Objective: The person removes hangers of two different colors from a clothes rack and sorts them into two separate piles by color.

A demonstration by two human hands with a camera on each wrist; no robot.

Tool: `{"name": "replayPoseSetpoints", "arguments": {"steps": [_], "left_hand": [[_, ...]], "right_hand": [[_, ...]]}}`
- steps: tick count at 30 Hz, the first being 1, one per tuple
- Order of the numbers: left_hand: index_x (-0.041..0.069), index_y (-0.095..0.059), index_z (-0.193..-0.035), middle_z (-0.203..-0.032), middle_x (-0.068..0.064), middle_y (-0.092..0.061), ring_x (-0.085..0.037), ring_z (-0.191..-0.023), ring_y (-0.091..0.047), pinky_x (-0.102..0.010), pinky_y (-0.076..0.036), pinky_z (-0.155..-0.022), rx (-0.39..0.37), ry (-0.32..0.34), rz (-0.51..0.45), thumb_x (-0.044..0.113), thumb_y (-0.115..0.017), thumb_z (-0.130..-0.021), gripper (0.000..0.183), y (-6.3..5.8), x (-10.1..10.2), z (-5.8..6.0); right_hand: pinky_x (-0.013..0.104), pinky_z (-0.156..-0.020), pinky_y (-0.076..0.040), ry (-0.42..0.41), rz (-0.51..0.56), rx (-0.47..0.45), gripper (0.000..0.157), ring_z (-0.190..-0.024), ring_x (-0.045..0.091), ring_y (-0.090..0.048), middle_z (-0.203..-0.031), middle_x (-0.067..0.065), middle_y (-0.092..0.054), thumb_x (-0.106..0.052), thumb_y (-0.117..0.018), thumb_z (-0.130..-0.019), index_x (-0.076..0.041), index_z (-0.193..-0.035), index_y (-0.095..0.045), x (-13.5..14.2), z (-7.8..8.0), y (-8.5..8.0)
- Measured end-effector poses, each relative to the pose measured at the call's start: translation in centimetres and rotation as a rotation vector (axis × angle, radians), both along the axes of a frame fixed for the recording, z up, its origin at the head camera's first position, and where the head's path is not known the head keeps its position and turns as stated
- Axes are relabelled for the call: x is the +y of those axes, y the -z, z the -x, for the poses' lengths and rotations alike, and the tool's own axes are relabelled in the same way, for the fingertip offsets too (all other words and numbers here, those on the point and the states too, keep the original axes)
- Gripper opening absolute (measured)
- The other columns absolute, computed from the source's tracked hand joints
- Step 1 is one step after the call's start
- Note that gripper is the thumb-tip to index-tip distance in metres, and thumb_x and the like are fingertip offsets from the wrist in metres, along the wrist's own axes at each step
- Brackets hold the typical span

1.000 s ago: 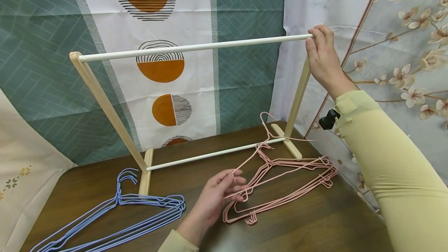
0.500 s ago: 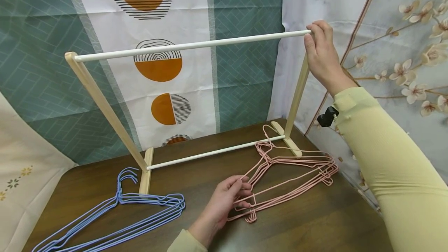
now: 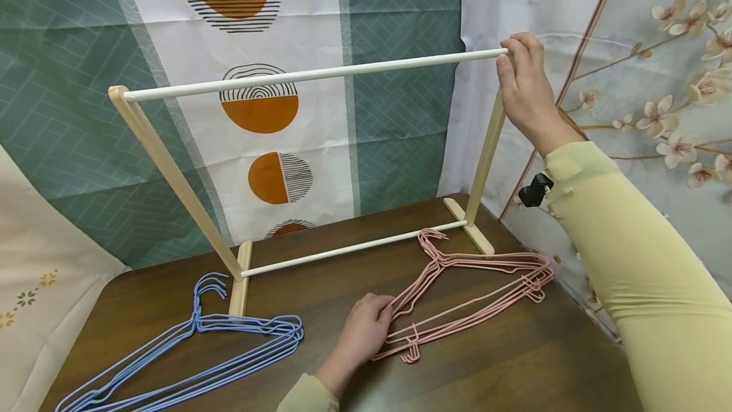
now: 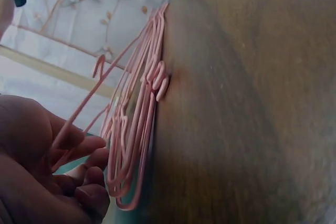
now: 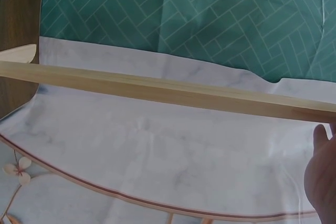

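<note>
Low on the right, a stack of pink wire hangers (image 3: 439, 263) lies on the brown table. My left hand (image 3: 364, 328) is at the left end of this stack. In the left wrist view its thumb and fingers pinch the end of one pink hanger (image 4: 86, 100), tilted away from the other hangers. My right hand (image 3: 528, 94) grips the upper right corner of the clothes rack (image 3: 314, 75), fingers over the end of the white top bar. The right wrist view shows the rack's wooden post (image 5: 184, 94) running to that hand (image 5: 323, 174), partly cut off.
Several blue wire hangers (image 3: 196, 319) lie at the front left of the table (image 3: 457, 374). The rack's wooden feet (image 3: 239, 291) and white lower bar (image 3: 343, 250) stand along the back, before a patterned cloth (image 3: 400, 113).
My left hand has lowered the pink hanger, which was raised and tilted over the stack, down among the others. My right hand stays on the rack's corner.
</note>
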State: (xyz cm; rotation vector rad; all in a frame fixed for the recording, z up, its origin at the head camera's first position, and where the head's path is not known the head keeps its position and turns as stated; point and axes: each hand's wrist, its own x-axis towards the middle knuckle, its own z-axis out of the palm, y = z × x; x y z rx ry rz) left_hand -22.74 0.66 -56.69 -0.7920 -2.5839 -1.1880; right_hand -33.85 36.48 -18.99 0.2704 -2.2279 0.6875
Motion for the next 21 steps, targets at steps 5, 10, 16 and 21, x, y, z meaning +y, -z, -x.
{"name": "replayPoseSetpoints", "arguments": {"steps": [5, 10, 16, 21], "left_hand": [[0.015, -0.083, -0.121, -0.108, 0.005, -0.071, -0.017, -0.102, -0.066, -0.044, -0.055, -0.09, -0.101, 0.022, 0.013, 0.017, -0.068, -0.105, 0.022, -1.4, -0.5, -0.4], [0.008, -0.079, -0.13, -0.118, -0.008, -0.068, -0.031, -0.111, -0.062, -0.053, -0.052, -0.094, -0.191, 0.001, 0.041, 0.016, -0.071, -0.104, 0.028, -6.2, -1.3, -1.9], [0.009, -0.076, -0.136, -0.128, -0.015, -0.066, -0.036, -0.115, -0.059, -0.054, -0.053, -0.091, -0.111, -0.085, 0.096, 0.014, -0.073, -0.105, 0.031, -9.3, -2.8, -2.2], [0.008, -0.075, -0.136, -0.138, -0.018, -0.062, -0.038, -0.122, -0.057, -0.056, -0.054, -0.093, -0.039, -0.164, 0.114, 0.014, -0.074, -0.105, 0.032, -10.0, -4.2, -1.5]], "right_hand": [[0.049, -0.116, -0.038, 0.001, 0.005, -0.004, 0.053, -0.142, 0.034, -0.042, -0.17, 0.014, -0.025, -0.032, -0.034, -0.122, 0.001, -0.163, -0.041, -0.2, 0.4, 0.1], [0.042, -0.13, -0.028, 0.024, 0.015, -0.011, 0.058, -0.161, 0.024, -0.029, -0.178, 0.01, -0.017, -0.034, -0.034, -0.122, -0.004, -0.172, -0.032, -0.2, 0.7, 0.6], [0.043, -0.133, -0.022, 0.076, -0.018, 0.107, 0.057, -0.166, 0.024, -0.019, -0.179, 0.011, -0.021, -0.032, -0.04, -0.121, -0.004, -0.171, -0.036, -0.5, -0.3, 3.2], [0.048, -0.135, -0.018, 0.045, -0.098, 0.169, 0.054, -0.166, 0.036, -0.021, -0.175, 0.022, -0.03, -0.026, -0.045, -0.12, 0.004, -0.165, -0.042, -1.5, -1.1, 6.6]]}}
